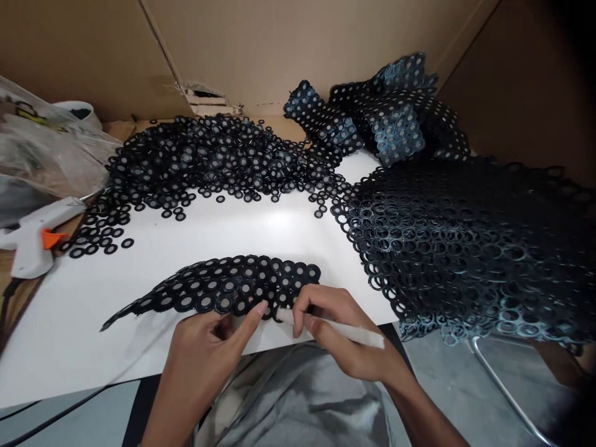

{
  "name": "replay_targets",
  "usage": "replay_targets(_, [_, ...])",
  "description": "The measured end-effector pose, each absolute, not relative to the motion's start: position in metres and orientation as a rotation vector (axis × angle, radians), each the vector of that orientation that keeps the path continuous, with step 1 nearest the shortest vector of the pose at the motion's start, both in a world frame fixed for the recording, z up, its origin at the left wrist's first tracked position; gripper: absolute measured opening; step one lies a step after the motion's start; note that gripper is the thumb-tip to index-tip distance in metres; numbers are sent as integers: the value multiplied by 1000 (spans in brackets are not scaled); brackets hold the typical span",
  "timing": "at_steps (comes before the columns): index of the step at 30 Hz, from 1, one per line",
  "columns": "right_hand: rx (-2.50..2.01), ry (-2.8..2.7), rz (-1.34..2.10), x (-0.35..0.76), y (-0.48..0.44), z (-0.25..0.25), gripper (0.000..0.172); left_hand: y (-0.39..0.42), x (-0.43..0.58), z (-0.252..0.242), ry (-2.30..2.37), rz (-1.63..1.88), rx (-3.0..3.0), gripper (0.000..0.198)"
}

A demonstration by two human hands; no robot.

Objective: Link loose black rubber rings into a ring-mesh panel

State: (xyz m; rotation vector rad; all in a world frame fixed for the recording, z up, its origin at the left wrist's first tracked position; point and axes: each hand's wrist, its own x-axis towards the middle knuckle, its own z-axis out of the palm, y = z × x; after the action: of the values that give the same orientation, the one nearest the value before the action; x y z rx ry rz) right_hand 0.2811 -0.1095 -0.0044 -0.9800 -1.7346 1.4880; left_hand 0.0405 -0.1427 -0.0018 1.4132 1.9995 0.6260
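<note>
A curved sheet of joined black rings [223, 288] lies partly raised off the white board [242, 230] in front of me. My left hand [205, 347] is closed on its near edge, thumb on top and fingers curled beneath. In my right hand [342, 338] is a slim, off-white, pen-shaped stick [365, 336], gripped between thumb and fingers. The stick's tip points left and meets the sheet's near edge close to my left thumb. Whether a loose ring sits at that tip is too small to tell.
A heap of loose black rings [195, 155] spreads along the board's back. A large ring mesh [456, 230] hangs over the right edge, with folded ring strips [400, 133] behind. At left are a white glue gun [35, 239], a plastic bag [56, 149] and a white cup [88, 113].
</note>
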Motion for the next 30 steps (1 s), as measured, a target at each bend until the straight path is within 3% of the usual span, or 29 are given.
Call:
replay_targets(7, [-990,-1751,1476,280,-111,-7,22,-143,41,2,2021,647,1268,82])
replay_targets(13, [-932,-1883,1323,273,-114,-9,21,-147,38,-3,2015,775,1274,71])
replay_targets(20, [-977,-1804,1461,279,-113,-11,22,-148,36,-6,2038,824,1416,65])
replay_targets(30, [-917,-1955,1212,262,-123,-7,21,-153,33,-9,2019,832,1374,57])
